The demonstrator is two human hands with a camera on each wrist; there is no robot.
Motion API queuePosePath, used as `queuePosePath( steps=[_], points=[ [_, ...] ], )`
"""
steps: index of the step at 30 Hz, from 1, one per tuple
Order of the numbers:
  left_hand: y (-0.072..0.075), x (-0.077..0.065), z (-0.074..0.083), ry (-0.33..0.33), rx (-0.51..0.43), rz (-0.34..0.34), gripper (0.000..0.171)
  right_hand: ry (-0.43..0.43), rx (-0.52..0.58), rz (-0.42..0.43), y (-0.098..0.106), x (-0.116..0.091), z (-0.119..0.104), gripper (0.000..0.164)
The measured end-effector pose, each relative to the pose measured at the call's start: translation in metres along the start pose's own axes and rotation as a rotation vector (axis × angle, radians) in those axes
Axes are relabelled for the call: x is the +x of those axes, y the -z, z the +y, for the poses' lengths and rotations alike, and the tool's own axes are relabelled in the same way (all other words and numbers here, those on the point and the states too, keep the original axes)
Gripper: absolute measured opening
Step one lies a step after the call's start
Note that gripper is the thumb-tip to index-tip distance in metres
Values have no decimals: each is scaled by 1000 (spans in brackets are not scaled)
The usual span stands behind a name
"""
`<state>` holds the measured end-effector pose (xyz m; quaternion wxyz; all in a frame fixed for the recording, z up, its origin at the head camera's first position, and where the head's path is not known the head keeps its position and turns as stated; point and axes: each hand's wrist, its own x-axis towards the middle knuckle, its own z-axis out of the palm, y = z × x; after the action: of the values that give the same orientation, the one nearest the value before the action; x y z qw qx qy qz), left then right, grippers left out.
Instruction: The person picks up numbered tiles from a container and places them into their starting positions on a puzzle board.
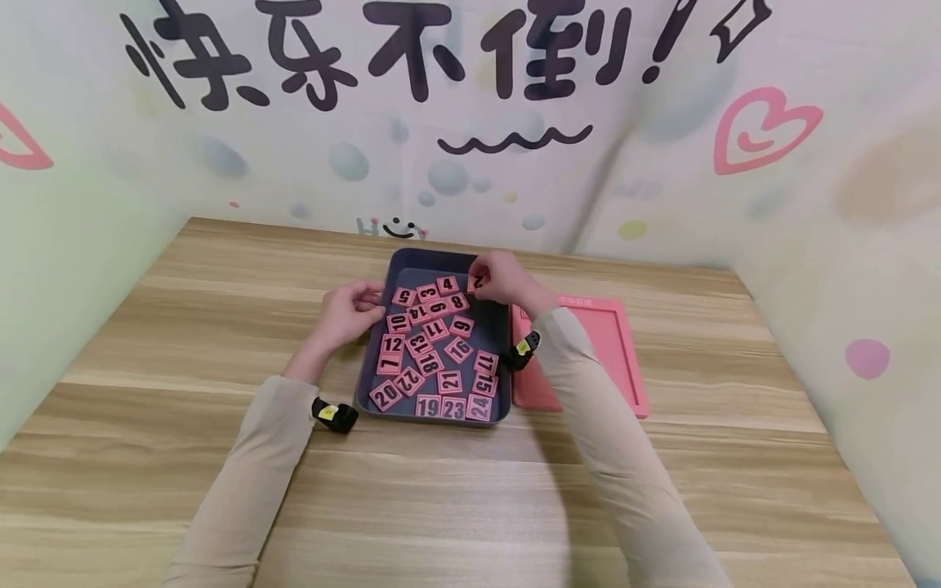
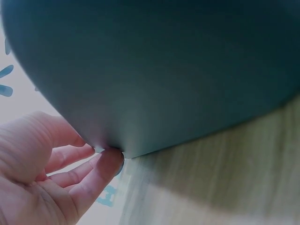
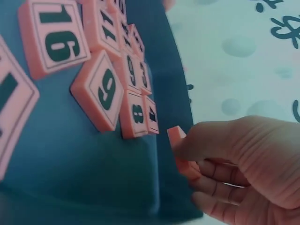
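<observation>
A dark blue-grey tray point(image 1: 485, 327) lies on the wooden table, holding many pink number tiles point(image 1: 435, 330) in loose disorder. My left hand point(image 1: 351, 309) rests at the tray's left side, its fingertips against the outer wall; the left wrist view shows the fingers point(image 2: 101, 173) at the wall's edge. Over the far right corner of the tray my right hand point(image 1: 503, 276) pinches a tile marked 2 point(image 1: 478, 282) between thumb and fingers. In the right wrist view that tile point(image 3: 177, 136) stands edge-on, just apart from tiles 4 and 8 point(image 3: 136, 115).
A pink puzzle frame point(image 1: 613, 343) lies right beside the tray, partly covered by my right forearm; something like a tile shows at its far left corner. A printed backdrop point(image 1: 515, 188) rises behind the table's far edge.
</observation>
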<state>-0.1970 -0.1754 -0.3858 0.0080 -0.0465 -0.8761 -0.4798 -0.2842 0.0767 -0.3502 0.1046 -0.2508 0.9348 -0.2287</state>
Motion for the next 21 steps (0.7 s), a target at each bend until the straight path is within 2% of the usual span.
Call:
queuePosePath(
  steps=[4, 11, 21],
  points=[
    [0, -1, -2, -1, -12, 3, 37, 42, 43, 25, 6, -9, 4, 31],
    [1, -2, -1, 7, 6, -2, 38, 77, 12, 78, 21, -26, 12, 29],
    [-1, 0, 2, 11, 31, -12, 37, 106, 12, 119, 26, -57, 47, 27]
  ],
)
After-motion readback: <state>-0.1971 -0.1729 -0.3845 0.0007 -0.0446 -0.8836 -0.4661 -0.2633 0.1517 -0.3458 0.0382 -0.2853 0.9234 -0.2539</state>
